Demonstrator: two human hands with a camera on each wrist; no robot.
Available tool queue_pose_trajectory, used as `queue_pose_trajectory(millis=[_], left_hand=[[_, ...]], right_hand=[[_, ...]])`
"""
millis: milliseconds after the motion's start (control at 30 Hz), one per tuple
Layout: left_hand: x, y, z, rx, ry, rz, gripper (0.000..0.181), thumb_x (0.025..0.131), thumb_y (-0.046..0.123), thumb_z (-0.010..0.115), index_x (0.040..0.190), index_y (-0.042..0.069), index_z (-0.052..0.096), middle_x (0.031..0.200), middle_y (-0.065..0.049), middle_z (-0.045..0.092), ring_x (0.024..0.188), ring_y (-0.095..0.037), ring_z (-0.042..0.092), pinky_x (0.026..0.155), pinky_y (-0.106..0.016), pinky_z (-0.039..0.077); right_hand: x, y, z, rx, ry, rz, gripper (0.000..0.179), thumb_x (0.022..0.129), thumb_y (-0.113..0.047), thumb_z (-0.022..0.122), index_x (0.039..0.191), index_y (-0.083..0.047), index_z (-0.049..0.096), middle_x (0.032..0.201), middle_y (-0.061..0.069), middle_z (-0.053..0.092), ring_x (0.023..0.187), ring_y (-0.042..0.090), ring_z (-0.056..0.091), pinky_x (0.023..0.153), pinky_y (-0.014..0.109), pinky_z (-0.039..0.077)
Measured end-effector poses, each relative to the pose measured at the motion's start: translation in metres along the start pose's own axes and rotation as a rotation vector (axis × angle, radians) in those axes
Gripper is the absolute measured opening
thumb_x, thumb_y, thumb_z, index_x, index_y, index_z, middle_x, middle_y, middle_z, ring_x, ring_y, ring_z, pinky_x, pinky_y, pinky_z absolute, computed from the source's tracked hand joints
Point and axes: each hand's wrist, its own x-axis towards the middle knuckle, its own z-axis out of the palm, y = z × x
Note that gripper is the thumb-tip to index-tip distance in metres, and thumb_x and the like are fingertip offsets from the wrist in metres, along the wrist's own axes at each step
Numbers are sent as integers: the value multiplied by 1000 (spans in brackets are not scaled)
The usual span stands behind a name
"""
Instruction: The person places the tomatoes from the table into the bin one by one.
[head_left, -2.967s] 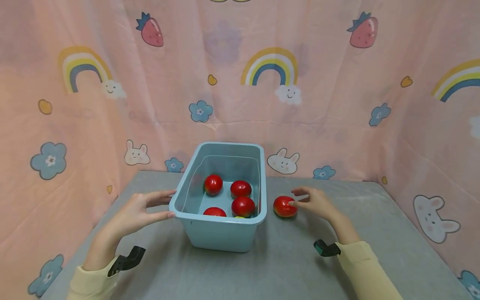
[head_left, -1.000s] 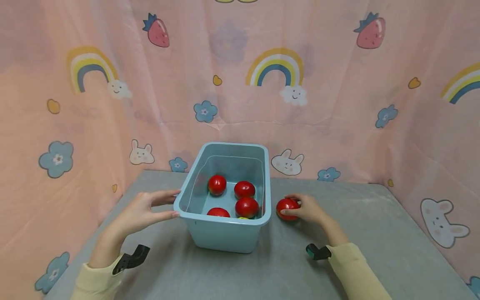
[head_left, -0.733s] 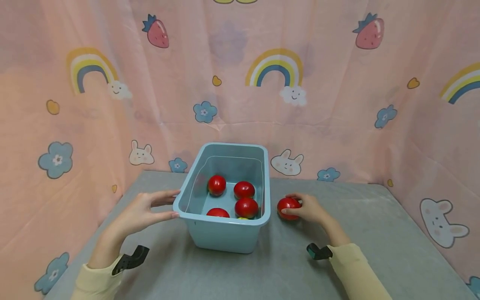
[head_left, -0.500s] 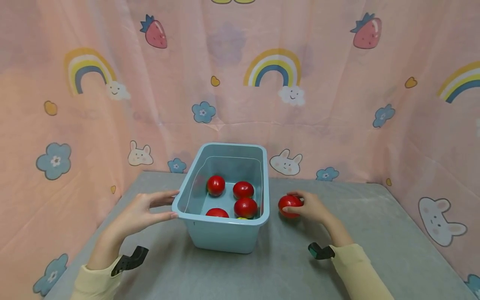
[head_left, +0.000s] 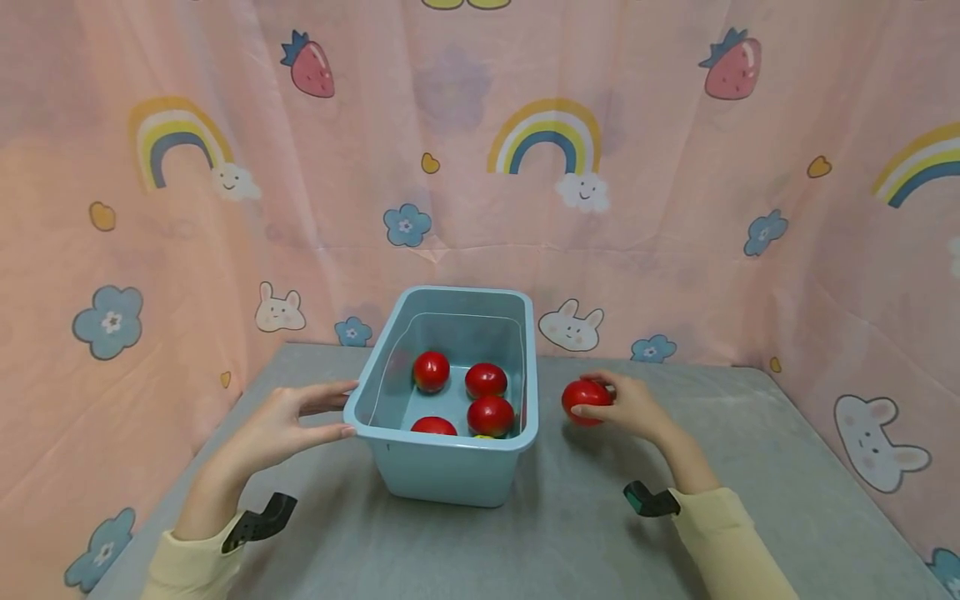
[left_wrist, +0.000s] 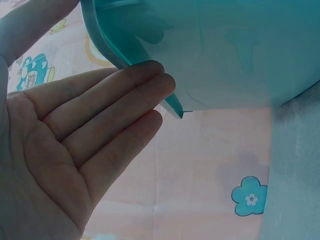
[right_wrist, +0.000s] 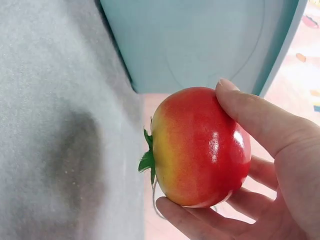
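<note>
My right hand (head_left: 633, 407) grips a red tomato (head_left: 585, 402) between thumb and fingers, to the right of the light blue bin (head_left: 457, 469). In the right wrist view the tomato (right_wrist: 200, 150) shows a yellowish end with green leaves, and its shadow lies apart from it, so it is off the table. My left hand (head_left: 281, 425) touches the bin's left rim near the front corner. Seen from the left wrist, its fingers (left_wrist: 115, 100) are nearly straight against the rim. Inside the bin lie several more tomatoes (head_left: 486, 381); the front wall partly hides the nearest one (head_left: 433, 427).
The bin stands on a grey-covered table (head_left: 480, 554). A pink patterned curtain (head_left: 480, 242) hangs close behind the table and along both sides. Black wrist cameras (head_left: 651, 498) sit on both wrists.
My right hand has closed its fingers round the tomato and raised it off the table, shifting slightly right and away from the bin. My left hand stays at the rim.
</note>
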Motion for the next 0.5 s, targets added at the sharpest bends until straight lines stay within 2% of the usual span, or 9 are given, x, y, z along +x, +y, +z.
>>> queue_pose_trajectory(millis=[500], left_hand=[[-1, 1, -1, -2, -9, -7, 58, 82, 40, 72, 134, 21, 55, 117, 2, 68, 111, -17, 64, 86, -32, 50]], right_hand=[[-5, -14, -15, -37, 62, -65, 65, 78, -37, 77, 129, -5, 54, 121, 20, 59, 105, 39, 56, 72, 42, 56]])
